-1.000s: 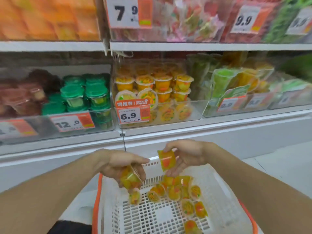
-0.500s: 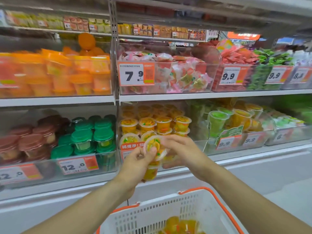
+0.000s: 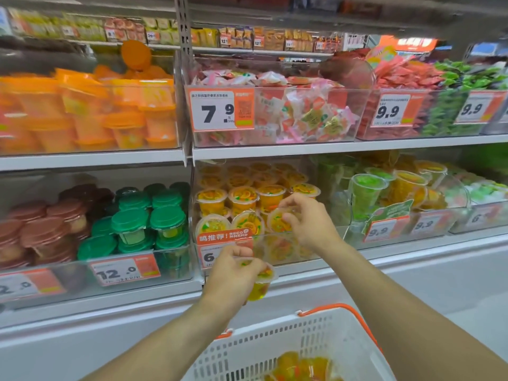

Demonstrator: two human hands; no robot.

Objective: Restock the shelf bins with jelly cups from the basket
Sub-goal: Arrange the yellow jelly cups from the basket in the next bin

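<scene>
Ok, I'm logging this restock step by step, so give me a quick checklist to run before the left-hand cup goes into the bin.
1. Left hand has a firm hold on its jelly cup: ok, fingers wrap its rim.
2. Right hand is out of the way: not ok, it is at the bin front, placing another cup.
3. Target bin holds the same orange jelly cups: ok.
4. Room at the bin's front row: cannot tell, the right hand covers it.
5. Basket has stock left: ok, cups show at its bottom.
</scene>
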